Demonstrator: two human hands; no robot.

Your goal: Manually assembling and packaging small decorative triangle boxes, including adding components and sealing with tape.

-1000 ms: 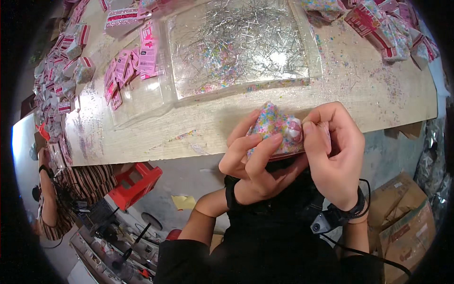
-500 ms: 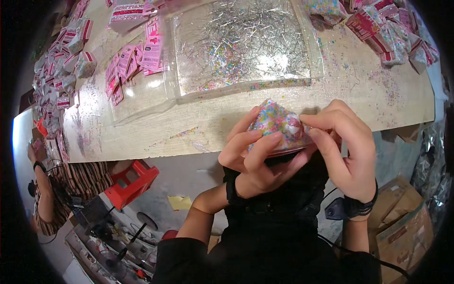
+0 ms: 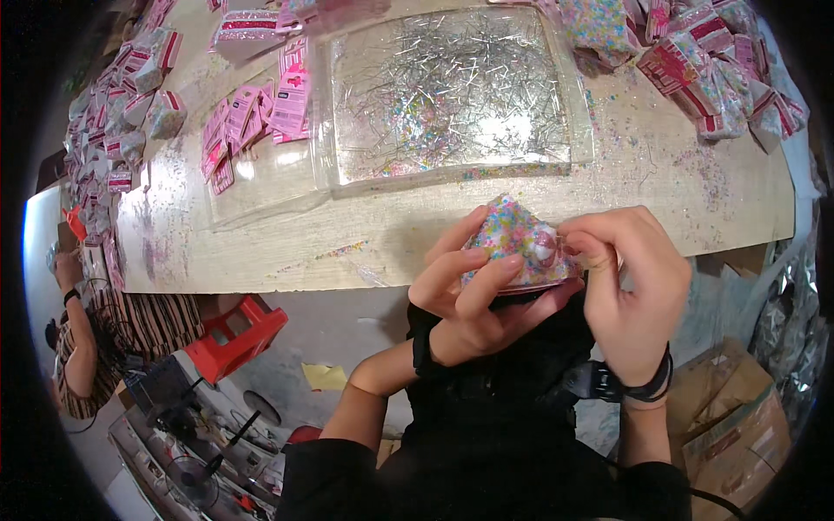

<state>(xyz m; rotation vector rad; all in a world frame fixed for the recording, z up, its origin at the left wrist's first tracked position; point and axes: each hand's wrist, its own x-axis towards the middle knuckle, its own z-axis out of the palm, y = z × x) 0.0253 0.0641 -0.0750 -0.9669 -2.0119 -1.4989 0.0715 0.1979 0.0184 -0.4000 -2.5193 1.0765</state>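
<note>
A wedge-shaped ornament like a cake slice (image 3: pixel 506 227), coated in pastel beads, is held just in front of the table's near edge. It bears a pink and white dollop (image 3: pixel 545 246) near its right side. My left hand (image 3: pixel 473 291) is wrapped around it, fingers on the beaded top and the rest supporting from below. My right hand (image 3: pixel 645 282) is pinched closed beside the dollop, fingertips at its right edge. Whatever lies between those fingertips is too small to make out. Beyond the ornament, a clear plastic tray (image 3: pixel 349 163) contains many loose silver pins (image 3: pixel 473 74) and scattered beads.
Pink printed tags (image 3: pixel 252 113) lie left of the tray. Finished-looking cake slices are heaped at the far left (image 3: pixel 130 78) and far right (image 3: pixel 708 74). Loose beads dot the tabletop (image 3: pixel 391 234). A red stool (image 3: pixel 234 339), a co-worker's striped clothing (image 3: pixel 156 321) and cardboard boxes (image 3: pixel 734 417) are below.
My right fingers have curled in more tightly beside the dollop, and the right wrist has turned a little. My left hand keeps its hold on the ornament. The whole view has shifted slightly.
</note>
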